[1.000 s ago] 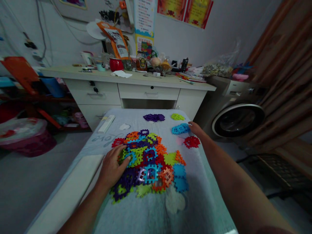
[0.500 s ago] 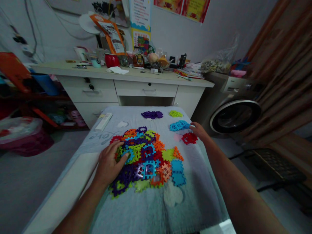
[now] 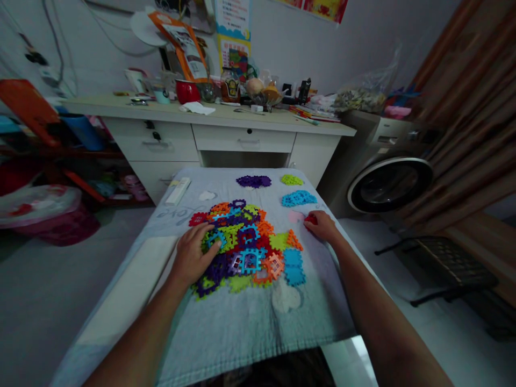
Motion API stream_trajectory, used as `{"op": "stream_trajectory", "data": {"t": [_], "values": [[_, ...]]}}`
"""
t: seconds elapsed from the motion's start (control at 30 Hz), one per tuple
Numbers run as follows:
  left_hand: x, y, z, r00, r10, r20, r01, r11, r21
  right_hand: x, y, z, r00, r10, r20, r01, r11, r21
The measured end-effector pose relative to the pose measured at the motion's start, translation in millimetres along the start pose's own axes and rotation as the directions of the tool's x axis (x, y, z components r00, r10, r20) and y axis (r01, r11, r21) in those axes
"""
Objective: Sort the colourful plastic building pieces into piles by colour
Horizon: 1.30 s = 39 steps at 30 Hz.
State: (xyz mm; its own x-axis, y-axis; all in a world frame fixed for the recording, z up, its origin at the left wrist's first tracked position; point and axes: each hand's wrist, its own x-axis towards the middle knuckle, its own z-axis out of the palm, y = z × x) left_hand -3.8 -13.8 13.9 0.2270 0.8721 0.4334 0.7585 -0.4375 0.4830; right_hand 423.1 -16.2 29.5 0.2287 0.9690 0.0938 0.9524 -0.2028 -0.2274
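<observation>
A heap of flat, notched interlocking plastic pieces (image 3: 251,261) in mixed colours lies on the cloth-covered table (image 3: 250,328). My left hand (image 3: 195,253) rests at the heap's left edge, thumb and fingers apart over a blue and a green piece. At the right, my right hand (image 3: 322,226) has its fingers curled over the red interlocking pieces (image 3: 310,219), mostly hidden beneath it. Just beyond sit a blue group (image 3: 299,198), a green group (image 3: 292,180) and a purple group (image 3: 253,181) of similar pieces.
A white box-like strip (image 3: 178,192) lies at the table's far left. Behind stands a white desk (image 3: 242,140) crowded with jars and papers. A washing machine (image 3: 389,177) is at the right, near a black stool (image 3: 439,263). A lined bin (image 3: 44,215) stands left.
My right hand has moved from the blue group nearer to me and onto the red pieces, covering them. The left hand stays at the heap. The view has shifted slightly.
</observation>
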Motion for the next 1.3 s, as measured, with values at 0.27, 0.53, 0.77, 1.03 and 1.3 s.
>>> {"op": "stream_trajectory", "data": {"t": [0.27, 0.53, 0.77, 1.03, 1.3], "values": [[-1.6, 2.2, 1.1, 0.999, 0.009, -0.037, -0.009, 1.0, 0.018, -38.3, -46.8, -7.8, 0.986, -0.159, 0.046, 0.152, 0.981, 0.121], [-1.5, 3.8, 4.2, 0.999, 0.02, -0.025, -0.02, 1.0, 0.003, -56.3, -64.5, -5.8, 0.968, -0.18, 0.172, 0.124, 0.947, 0.296], [-0.3, 1.4, 6.5, 0.999, 0.03, -0.031, -0.03, 0.999, -0.01, -56.7, -51.8, 3.0, 0.982, -0.122, 0.144, 0.032, 0.86, 0.509], [1.7, 5.0, 2.3, 0.999, -0.002, -0.046, -0.001, 0.998, -0.062, -56.9, -39.7, 13.1, 0.994, -0.071, 0.077, -0.013, 0.647, 0.762], [4.9, 3.9, 5.4, 0.998, -0.01, -0.058, 0.005, 0.997, -0.083, -64.1, -13.3, -9.1, 0.981, 0.143, -0.128, -0.03, 0.773, 0.634]]}}
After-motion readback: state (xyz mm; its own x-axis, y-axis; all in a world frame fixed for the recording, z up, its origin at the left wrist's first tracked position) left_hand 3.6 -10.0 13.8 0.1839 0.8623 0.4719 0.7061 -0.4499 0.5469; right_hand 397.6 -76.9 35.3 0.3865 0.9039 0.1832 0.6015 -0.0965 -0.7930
